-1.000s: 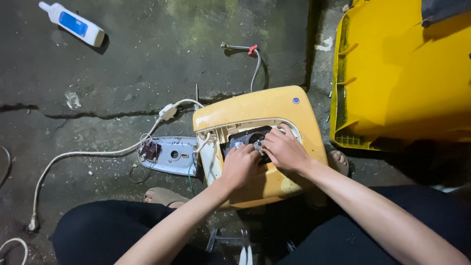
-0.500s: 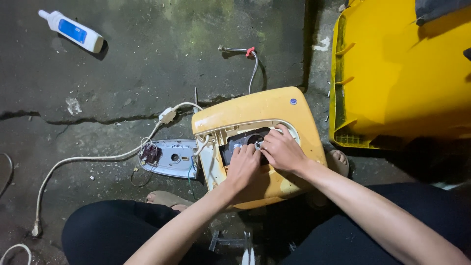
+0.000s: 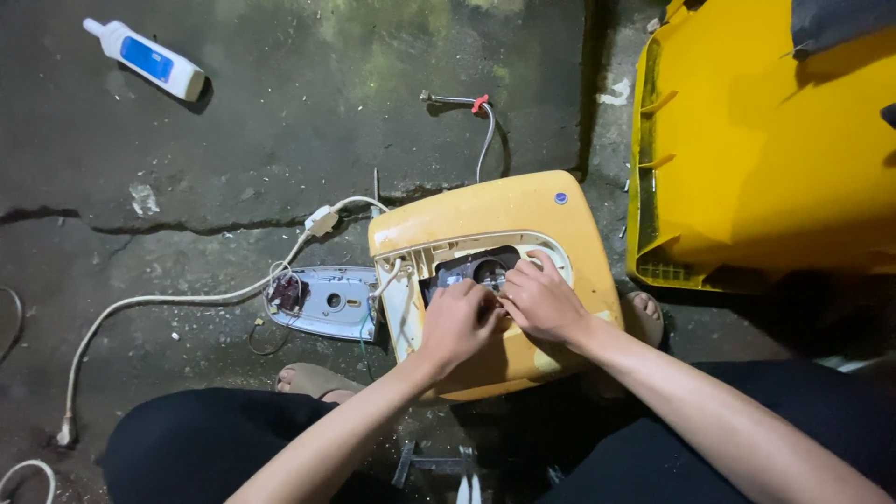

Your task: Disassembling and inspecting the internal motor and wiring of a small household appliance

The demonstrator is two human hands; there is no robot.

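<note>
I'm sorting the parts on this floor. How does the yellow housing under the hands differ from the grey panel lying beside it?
The yellow housing is far larger and bulky; the grey panel is small and flat. Both hands, left hand and right hand, rest on the housing at its dark opening, while the panel lies untouched. A white cord runs up to the panel's end; the housing shows stains on its shell. Both lie on the concrete floor, side by side.

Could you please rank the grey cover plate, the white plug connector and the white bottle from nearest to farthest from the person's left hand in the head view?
From the left hand:
1. Grey cover plate, just to its left on the floor.
2. White plug connector, up and left.
3. White bottle, far upper left.
</note>
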